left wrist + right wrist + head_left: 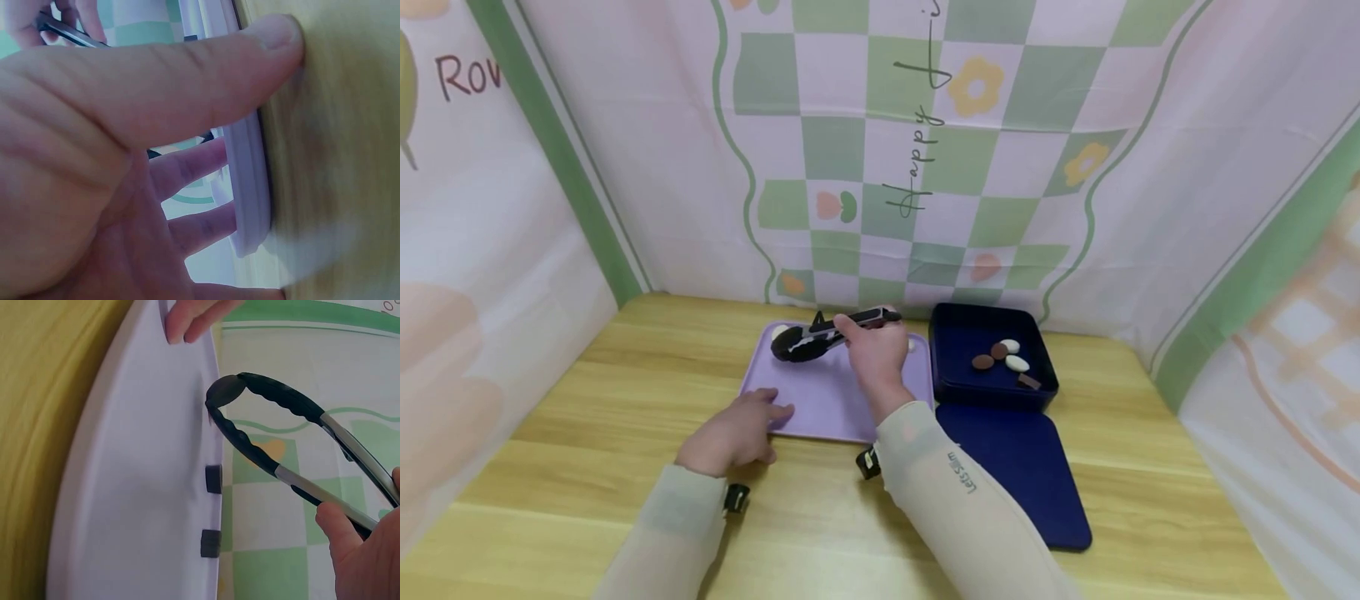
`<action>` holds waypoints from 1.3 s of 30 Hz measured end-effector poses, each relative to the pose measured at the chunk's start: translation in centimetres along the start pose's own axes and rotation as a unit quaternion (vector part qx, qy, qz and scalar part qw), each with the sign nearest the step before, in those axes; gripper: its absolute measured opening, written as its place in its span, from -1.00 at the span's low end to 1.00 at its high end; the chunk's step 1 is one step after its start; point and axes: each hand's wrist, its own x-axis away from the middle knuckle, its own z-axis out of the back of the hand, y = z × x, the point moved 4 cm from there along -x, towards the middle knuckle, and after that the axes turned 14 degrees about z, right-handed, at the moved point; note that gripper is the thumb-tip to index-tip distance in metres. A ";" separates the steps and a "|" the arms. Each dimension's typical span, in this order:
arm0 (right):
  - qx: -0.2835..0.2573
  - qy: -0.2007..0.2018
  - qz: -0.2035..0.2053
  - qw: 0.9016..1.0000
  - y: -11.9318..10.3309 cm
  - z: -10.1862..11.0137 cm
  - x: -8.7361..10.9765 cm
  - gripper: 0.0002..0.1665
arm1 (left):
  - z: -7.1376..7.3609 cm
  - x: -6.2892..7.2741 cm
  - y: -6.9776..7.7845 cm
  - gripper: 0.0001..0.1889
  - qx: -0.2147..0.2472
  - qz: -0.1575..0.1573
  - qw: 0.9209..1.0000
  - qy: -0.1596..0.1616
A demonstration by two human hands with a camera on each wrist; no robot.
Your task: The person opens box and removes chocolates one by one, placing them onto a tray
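My right hand (pixel 880 354) grips black-and-silver tongs (pixel 842 327) over the far part of a lilac tray (pixel 827 408). In the right wrist view, the tongs' black scalloped tips hold a dark-looking oval piece (pixel 226 391) between them. Two dark square pieces, one of them a small block (pixel 211 543), lie near the tray's far side. A white oval piece (pixel 780 331) shows by the tray's far left corner, partly behind the tongs. My left hand (pixel 737 429) rests at the tray's near left corner, fingers spread over the rim (pixel 247 181) and thumb outside it.
A dark blue box (pixel 955 385) stands right of the tray, holding brown oval pieces (pixel 982 362), white oval pieces (pixel 1017 363) and a brown block (pixel 1028 382). Its flat blue lid (pixel 1037 475) lies in front, partly under my right sleeve. A patterned curtain (pixel 895 167) closes off the back.
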 end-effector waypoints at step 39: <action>-0.137 0.046 -0.061 0.988 -1.2 5.8 0.3 -0.64 | 0.1 0.3 0.2 -0.23 0.013 0.012 1.000 -0.007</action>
